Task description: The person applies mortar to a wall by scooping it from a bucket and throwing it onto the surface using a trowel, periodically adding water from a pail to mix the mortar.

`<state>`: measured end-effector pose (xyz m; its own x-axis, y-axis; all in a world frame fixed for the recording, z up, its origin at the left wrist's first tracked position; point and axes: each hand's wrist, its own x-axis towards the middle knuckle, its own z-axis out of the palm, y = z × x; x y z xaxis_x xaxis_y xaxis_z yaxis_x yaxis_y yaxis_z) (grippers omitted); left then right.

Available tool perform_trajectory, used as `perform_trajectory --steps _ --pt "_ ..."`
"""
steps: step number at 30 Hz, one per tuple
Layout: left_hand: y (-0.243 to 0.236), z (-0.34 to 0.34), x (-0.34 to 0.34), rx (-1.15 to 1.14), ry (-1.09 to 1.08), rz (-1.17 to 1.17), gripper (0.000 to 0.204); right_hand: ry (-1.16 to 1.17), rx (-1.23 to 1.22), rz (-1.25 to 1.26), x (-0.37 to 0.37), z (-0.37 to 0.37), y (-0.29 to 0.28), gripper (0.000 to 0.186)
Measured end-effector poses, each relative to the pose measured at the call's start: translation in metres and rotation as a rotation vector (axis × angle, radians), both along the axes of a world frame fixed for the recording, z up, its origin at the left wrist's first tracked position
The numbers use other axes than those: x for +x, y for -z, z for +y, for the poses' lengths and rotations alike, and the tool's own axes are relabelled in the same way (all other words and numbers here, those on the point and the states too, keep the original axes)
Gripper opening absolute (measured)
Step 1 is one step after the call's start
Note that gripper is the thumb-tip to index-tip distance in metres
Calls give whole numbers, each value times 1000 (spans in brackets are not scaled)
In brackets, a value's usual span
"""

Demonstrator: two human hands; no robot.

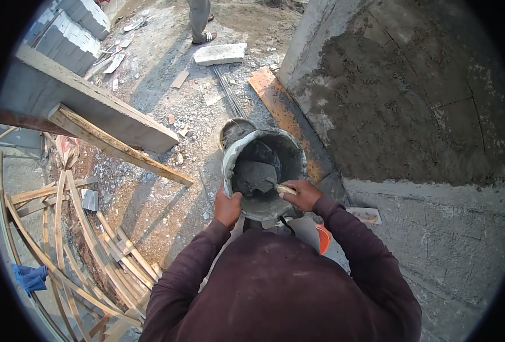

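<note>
– What does the right hand [303, 195] have?
– Its grip is closed around the pale handle of a trowel [287, 189], just inside the near right rim of a bucket [292, 151].
– And the left hand [228, 210]?
– Its grip is clamped on the bucket's near left rim, thumb bent toward the top; the other fingers are mostly hidden.
– What's in the bucket?
– A grey, wet-looking mix [255, 174]. I can't tell how much of that lump is trowel blade.
– What's around it?
– A smaller bucket [235, 131] just beyond, partly covered by the first; a stained board [284, 105] to its right; something orange [323, 238] below the right forearm.
– Further out?
– A wall [400, 108] with rough, dark plaster on the right, a wooden beam [118, 142] against a low wall [101, 105] on the left, and, ahead, a pale slab [220, 54] near a standing person's sandalled foot [204, 37].
</note>
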<state>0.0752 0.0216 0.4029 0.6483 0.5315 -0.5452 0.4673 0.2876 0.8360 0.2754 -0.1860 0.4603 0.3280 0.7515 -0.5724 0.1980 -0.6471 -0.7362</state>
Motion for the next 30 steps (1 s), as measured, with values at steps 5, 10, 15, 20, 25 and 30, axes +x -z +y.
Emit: perform_trajectory --steps 5,10,15,20,25,30 --pt "-20 7 34 -81 -63 -96 51 69 -246 -547 22 45 2 51" --pt "-29 4 59 -223 -237 -133 41 -164 -232 -368 33 26 -28 47" --pt "-17 -11 83 -108 -216 -106 44 -363 -176 -164 81 27 -21 41" --pt "-30 -36 120 20 -229 -32 25 -286 -136 -548 180 1 -15 26" --pt "-31 -68 179 162 -201 -57 60 -301 -315 -617 190 1 9 35" --pt "-36 -87 189 239 -199 58 68 -518 -282 -444 208 -18 -18 42"
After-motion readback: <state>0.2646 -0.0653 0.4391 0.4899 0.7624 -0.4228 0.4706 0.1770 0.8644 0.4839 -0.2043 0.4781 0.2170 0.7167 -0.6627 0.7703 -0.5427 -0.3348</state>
